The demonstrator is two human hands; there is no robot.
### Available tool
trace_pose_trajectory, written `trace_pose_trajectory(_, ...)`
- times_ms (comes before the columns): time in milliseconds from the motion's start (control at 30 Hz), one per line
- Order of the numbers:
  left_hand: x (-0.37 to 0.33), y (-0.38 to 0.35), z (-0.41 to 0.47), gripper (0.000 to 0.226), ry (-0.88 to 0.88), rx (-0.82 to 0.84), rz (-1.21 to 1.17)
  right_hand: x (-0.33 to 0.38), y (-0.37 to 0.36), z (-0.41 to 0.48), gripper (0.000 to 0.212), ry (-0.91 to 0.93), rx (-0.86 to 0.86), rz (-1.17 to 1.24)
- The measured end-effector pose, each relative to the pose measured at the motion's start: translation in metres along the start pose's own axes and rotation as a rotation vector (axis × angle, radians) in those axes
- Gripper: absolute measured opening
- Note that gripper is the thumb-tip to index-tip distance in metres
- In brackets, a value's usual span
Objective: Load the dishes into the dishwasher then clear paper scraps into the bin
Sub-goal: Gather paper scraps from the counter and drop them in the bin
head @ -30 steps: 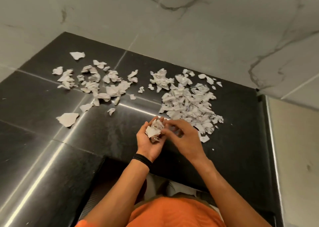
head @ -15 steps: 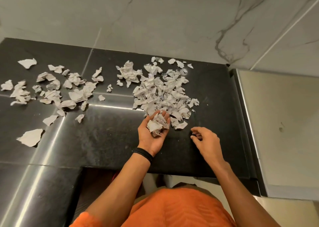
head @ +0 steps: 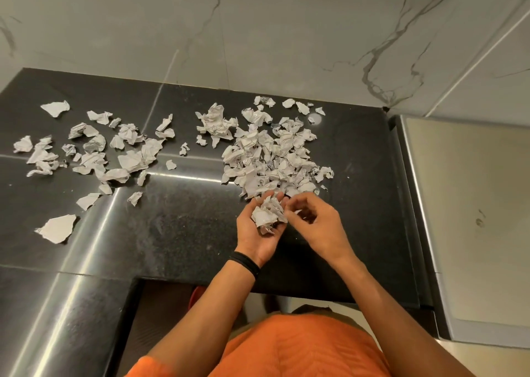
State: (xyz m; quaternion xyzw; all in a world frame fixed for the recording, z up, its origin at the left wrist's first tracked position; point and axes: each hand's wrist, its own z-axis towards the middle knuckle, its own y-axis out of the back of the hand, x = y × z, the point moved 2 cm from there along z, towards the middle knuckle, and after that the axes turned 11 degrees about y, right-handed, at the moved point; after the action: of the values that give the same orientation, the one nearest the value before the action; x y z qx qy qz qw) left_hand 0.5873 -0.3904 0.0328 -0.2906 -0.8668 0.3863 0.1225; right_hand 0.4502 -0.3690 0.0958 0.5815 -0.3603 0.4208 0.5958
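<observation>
On the glossy black worktop point(head: 177, 227), white crumpled scraps point(head: 269, 159) lay in a dense heap, with looser ones spread leftward. The left hand point(head: 255, 233), palm up, cupped a wad point(head: 268, 216) just before the heap. The right hand point(head: 318, 224) curled beside it, though any pinch was unclear. A veined marble wall point(head: 286, 32) rose behind.

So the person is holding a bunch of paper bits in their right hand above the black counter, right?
Not quite. The bunch of paper bits sits cupped in the left hand, the one with the black wristband. The right hand is beside it, curled; whether it holds a bit is unclear. They are above the black counter, as the head view shows.
</observation>
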Motion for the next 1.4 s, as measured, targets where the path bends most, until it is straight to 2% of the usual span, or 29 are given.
trace_pose_trajectory(167, 0.000, 0.000, 0.003, 0.046, -0.027, 0.022, -0.013, 0.012, -0.019, 0.004, 0.021, 0.086, 0.112, 0.022)
trace_pose_trajectory(333, -0.004, -0.003, -0.003, 0.042, -0.054, 0.036, -0.109, -0.015, 0.003, 0.020, 0.012, 0.000, -0.080, -0.075)
trace_pose_trajectory(400, -0.006, -0.001, -0.004, 0.042, -0.070, 0.031, -0.145, -0.034, 0.012, 0.025, 0.018, -0.019, 0.010, -0.288)
trace_pose_trajectory(500, -0.011, 0.005, -0.003, 0.042, -0.092, 0.022, -0.178, -0.054, 0.014, 0.021, 0.033, 0.087, 0.266, -0.620)
trace_pose_trajectory(600, -0.013, 0.007, -0.003, 0.043, -0.117, 0.017, -0.194, -0.059, 0.016, 0.014, 0.024, 0.159, 0.299, -0.673)
trace_pose_trajectory(667, -0.013, 0.008, -0.002, 0.044, -0.128, 0.010, -0.196, -0.056, 0.018, 0.009, 0.017, 0.159, 0.256, -0.631)
trace_pose_trajectory(800, -0.009, 0.007, -0.001, 0.044, -0.131, -0.016, -0.177, -0.033, 0.020, 0.006, 0.012, 0.144, 0.053, -0.362)
trace_pose_trajectory(900, -0.004, 0.006, 0.001, 0.042, -0.121, -0.021, -0.143, -0.006, 0.005, 0.011, 0.017, 0.181, 0.066, -0.172)
trace_pose_trajectory(1000, 0.000, 0.004, 0.001, 0.038, -0.125, -0.002, -0.101, 0.013, -0.011, 0.017, 0.016, 0.135, 0.106, 0.031)
trace_pose_trajectory(1133, 0.002, 0.000, -0.001, 0.037, -0.158, 0.016, -0.074, 0.011, -0.021, 0.022, 0.014, 0.100, 0.160, 0.025)
trace_pose_trajectory(1300, 0.006, 0.004, 0.000, 0.040, -0.165, 0.011, -0.082, 0.001, -0.016, 0.024, 0.015, 0.056, 0.087, 0.078)
trace_pose_trajectory(1400, 0.008, 0.006, 0.001, 0.046, -0.148, 0.009, -0.084, 0.001, -0.012, 0.027, 0.018, 0.064, 0.111, 0.083)
